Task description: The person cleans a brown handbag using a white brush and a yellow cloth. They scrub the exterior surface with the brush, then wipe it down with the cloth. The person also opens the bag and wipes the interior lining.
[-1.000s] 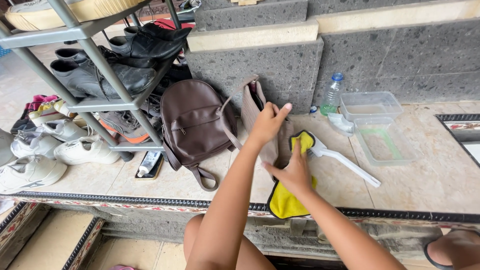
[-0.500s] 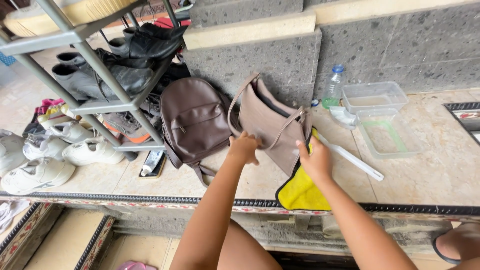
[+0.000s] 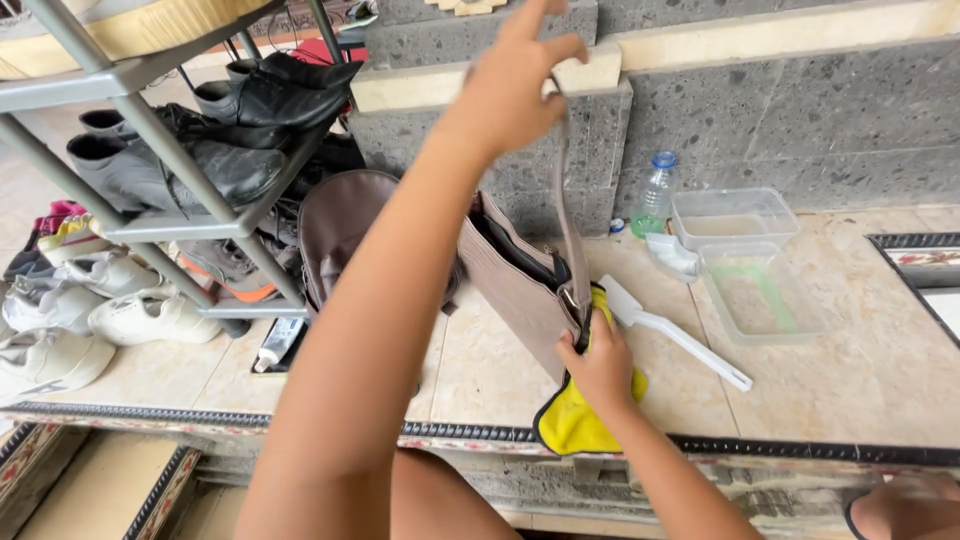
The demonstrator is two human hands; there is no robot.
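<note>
Taupe handbag point(image 3: 520, 285): upright on tiled ledge point(image 3: 880, 380), strap pinched high in my left hand point(image 3: 505, 85). Yellow cloth point(image 3: 580, 420): right hand point(image 3: 600, 365) presses it against bag's side. Wiping under way; most unfinished.

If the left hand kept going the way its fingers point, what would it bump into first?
Probably the grey stone wall. The left hand, pinching the bag's strap, points up and right, toward the pale ledge along that wall. Depth is unclear from this one view, so the gap cannot be judged.
</note>
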